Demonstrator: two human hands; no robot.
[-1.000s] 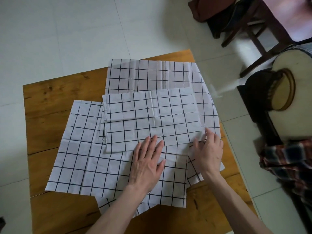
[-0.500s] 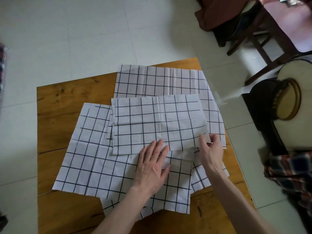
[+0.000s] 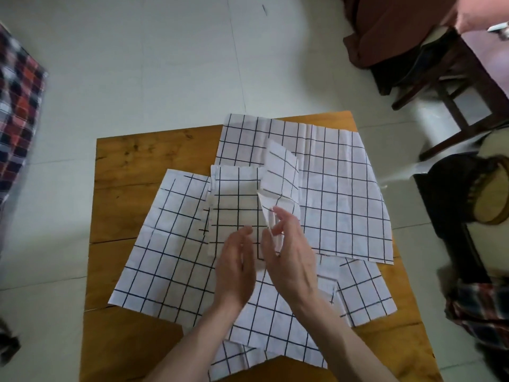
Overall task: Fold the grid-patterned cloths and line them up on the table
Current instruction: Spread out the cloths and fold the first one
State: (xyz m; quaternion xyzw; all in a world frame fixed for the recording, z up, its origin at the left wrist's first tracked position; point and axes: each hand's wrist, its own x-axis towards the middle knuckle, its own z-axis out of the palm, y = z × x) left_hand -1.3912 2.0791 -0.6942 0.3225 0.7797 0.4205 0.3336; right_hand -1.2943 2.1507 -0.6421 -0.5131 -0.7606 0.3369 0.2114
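A folded white cloth with black grid lines [image 3: 237,205] lies on top of several unfolded grid cloths on the wooden table [image 3: 132,161]. Its right half stands raised as a flap [image 3: 281,175], swung toward the left. My right hand [image 3: 289,252] pinches the near corner of that flap between thumb and fingers. My left hand [image 3: 234,274] hovers with fingers apart at the folded cloth's near edge, holding nothing. A flat grid cloth [image 3: 338,194] covers the far right of the table, another [image 3: 165,252] spreads at the left, and a third [image 3: 363,296] shows at the near right.
The table's left strip and near corners are bare wood. A wooden chair [image 3: 451,106] with dark fabric stands on the tiled floor at the far right. A round stool [image 3: 490,199] and plaid fabric [image 3: 484,307] sit to the right, more plaid cloth [image 3: 19,111] to the left.
My right hand has gripped the folded cloth's right end and lifted it over toward the left, halving its width. My left hand rose off the cloth. The camera view shifted.
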